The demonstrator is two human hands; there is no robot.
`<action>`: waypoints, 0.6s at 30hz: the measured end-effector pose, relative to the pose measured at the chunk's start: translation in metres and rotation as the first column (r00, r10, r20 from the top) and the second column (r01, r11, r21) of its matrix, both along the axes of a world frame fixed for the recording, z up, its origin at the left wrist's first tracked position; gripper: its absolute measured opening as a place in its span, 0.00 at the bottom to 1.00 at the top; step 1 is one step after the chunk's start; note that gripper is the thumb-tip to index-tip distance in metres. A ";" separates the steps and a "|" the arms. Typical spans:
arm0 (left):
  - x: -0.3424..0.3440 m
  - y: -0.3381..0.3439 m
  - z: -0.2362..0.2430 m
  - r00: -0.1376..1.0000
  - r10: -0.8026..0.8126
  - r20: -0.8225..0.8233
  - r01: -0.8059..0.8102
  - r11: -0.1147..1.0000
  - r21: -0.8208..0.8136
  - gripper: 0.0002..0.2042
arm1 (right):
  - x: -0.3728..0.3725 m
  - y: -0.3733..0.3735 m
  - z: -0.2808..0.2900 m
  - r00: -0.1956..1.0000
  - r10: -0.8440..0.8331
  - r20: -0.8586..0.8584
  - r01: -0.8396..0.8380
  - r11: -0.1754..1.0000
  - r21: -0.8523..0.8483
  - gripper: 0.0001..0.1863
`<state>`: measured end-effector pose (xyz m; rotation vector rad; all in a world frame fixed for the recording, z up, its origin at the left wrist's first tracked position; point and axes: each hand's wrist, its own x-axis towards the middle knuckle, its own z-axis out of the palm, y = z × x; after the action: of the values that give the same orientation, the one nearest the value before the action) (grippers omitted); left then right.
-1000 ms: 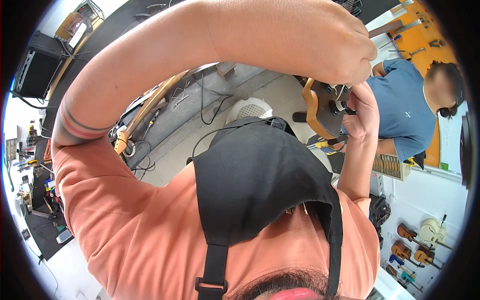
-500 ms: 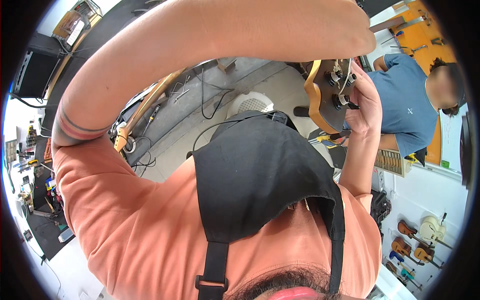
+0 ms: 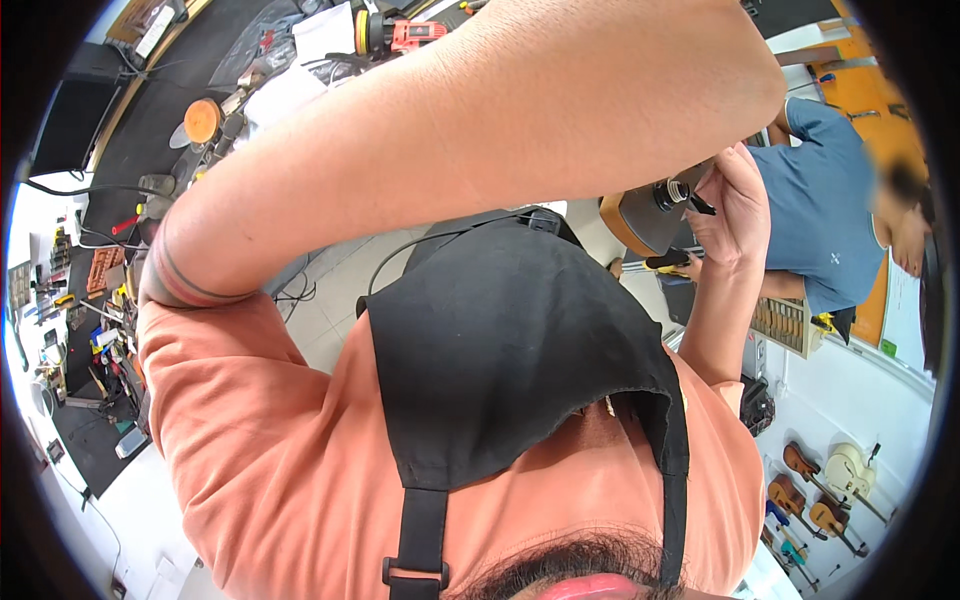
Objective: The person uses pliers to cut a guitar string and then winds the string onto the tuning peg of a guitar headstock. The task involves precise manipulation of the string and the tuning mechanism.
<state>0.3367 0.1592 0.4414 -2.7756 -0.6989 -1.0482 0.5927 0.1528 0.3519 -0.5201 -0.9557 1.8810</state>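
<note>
A guitar headstock (image 3: 640,222), dark on its face with a pale wooden edge, shows under my left forearm at the right of the head view. One tuning post (image 3: 670,194) and a black tuner button (image 3: 702,205) are visible; my arm covers the rest. My right hand (image 3: 735,215) is curled at the headstock's right side, palm partly showing, fingers bent at its edge near the tuner. Reaching across the top, my left arm ends in my left hand (image 3: 745,85), its back toward me above the headstock. Its fingers are hidden, so what they touch cannot be seen.
A person in a blue shirt (image 3: 815,210) stands close on the right. A workbench at upper left carries a red power tool (image 3: 415,36) and a round orange disc (image 3: 202,120). Tools crowd the far left. Several guitars (image 3: 848,470) hang at lower right.
My left forearm has come lower and further right, covering most of the headstock and its tuners. More of the bench shows at upper left. My right hand stays at the headstock.
</note>
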 end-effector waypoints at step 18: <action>-0.063 0.011 -0.046 0.941 0.217 0.259 -0.171 0.967 -0.191 0.06 | -0.057 0.034 -0.015 0.995 0.093 0.046 -0.089 0.993 -0.083 0.23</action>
<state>0.2732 0.1699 0.3955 -2.6421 -1.1190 -1.4106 0.5355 0.1871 0.3368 -0.5825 -0.9538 2.0035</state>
